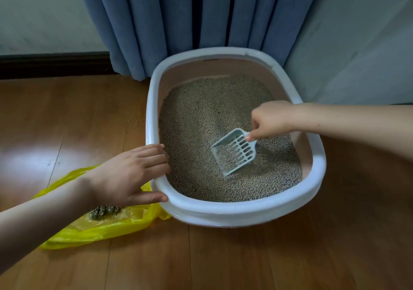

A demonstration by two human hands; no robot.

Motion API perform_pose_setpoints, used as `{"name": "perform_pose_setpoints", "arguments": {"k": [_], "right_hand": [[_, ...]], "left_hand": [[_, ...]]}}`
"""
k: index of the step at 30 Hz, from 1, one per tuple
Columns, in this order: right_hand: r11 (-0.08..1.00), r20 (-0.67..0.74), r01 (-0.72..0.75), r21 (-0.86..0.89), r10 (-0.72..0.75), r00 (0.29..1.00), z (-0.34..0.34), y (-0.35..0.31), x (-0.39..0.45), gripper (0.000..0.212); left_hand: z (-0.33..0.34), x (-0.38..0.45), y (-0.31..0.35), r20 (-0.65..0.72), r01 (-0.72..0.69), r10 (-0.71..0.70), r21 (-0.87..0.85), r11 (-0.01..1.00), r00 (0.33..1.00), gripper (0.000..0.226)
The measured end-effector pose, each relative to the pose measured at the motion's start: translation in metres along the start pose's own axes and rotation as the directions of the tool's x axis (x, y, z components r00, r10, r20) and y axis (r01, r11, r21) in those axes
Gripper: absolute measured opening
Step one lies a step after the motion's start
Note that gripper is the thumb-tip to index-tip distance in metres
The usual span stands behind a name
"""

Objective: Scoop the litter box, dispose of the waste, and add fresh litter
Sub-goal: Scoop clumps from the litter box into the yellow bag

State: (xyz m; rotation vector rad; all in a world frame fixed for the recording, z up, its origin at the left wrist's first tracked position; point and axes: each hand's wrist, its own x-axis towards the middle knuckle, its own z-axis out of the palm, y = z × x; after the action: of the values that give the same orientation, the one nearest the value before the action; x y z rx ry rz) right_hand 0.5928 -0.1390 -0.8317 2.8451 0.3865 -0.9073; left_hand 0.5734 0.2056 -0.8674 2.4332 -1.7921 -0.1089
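Scoop mouth-down, handle upper-right

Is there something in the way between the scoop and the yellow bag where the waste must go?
Yes: the litter box's left rim and the left hand gripping it lie between the scoop and the yellow bag.

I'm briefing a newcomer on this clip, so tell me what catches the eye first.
The white-rimmed litter box sits mid-frame on the wooden floor, full of tan litter. Inside it the right hand holds a pale blue slotted scoop, while the left hand grips the near-left rim. A yellow bag with a clump of waste lies at lower left.
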Motion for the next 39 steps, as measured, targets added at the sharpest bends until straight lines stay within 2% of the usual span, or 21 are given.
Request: {"name": "perform_pose_setpoints", "arguments": {"k": [5, 9, 11, 14, 17, 20, 24, 28, 31, 34, 36, 39], "right_hand": [[0.970, 0.058, -0.176, -0.170, 0.188, 0.980, -0.021, 0.029, -0.014, 0.050], [0.905, -0.052, -0.261, -0.335, 0.259, 0.965, -0.051, 0.019, -0.017, 0.040], [0.929, -0.091, -0.254, -0.270, 0.238, 0.967, -0.063, 0.010, -0.011, 0.043], [0.982, -0.129, -0.148, -0.119, 0.132, 0.983, -0.069, -0.009, 0.007, 0.045], [0.999, -0.154, -0.044, 0.022, 0.047, 0.987, -0.054, -0.035, 0.028, 0.046], [0.991, -0.163, -0.019, 0.131, 0.041, 0.986, -0.029, -0.048, 0.044, 0.048], [0.959, -0.095, -0.098, 0.266, 0.127, 0.987, -0.016, -0.028, 0.040, 0.046], [0.922, -0.036, -0.256, 0.292, 0.278, 0.960, -0.012, 0.010, 0.021, 0.044], [0.903, -0.013, -0.361, 0.234, 0.374, 0.927, -0.016, 0.030, 0.005, 0.045], [0.887, -0.093, -0.441, 0.136, 0.455, 0.886, -0.021, 0.039, -0.006, 0.044], [0.880, -0.145, -0.454, 0.144, 0.472, 0.870, -0.021, 0.043, -0.010, 0.044], [0.880, -0.119, -0.377, 0.290, 0.424, 0.898, -0.017, 0.043, -0.018, 0.052]], "left_hand": [[0.004, 0.000, -0.002, -0.010, 0.003, -0.003, -0.015, 1.000, 1.000, 0.053], [0.005, 0.000, -0.003, -0.018, 0.003, -0.003, -0.013, 1.000, 1.000, 0.054], [0.005, 0.000, -0.003, -0.012, 0.006, -0.006, -0.023, 1.000, 1.000, 0.054], [0.005, 0.000, -0.003, -0.005, 0.007, -0.007, -0.027, 1.000, 1.000, 0.053], [0.002, 0.000, -0.002, 0.002, 0.008, -0.008, -0.020, 1.000, 1.000, 0.052], [0.000, 0.000, -0.001, 0.011, 0.008, -0.008, -0.026, 1.000, 1.000, 0.051], [-0.001, 0.000, 0.000, 0.013, 0.003, -0.003, -0.021, 1.000, 1.000, 0.050], [0.000, 0.000, -0.001, 0.008, 0.004, -0.004, -0.030, 1.000, 1.000, 0.049], [0.001, 0.001, -0.001, -0.004, -0.003, 0.002, -0.051, 0.999, 1.000, 0.049], [0.001, 0.001, -0.001, -0.006, -0.006, 0.006, -0.048, 0.999, 1.000, 0.048], [0.000, 0.002, -0.001, -0.003, -0.006, 0.006, -0.044, 0.999, 1.000, 0.048], [-0.001, 0.000, -0.001, 0.001, 0.000, 0.000, -0.046, 0.999, 1.000, 0.049]]}}
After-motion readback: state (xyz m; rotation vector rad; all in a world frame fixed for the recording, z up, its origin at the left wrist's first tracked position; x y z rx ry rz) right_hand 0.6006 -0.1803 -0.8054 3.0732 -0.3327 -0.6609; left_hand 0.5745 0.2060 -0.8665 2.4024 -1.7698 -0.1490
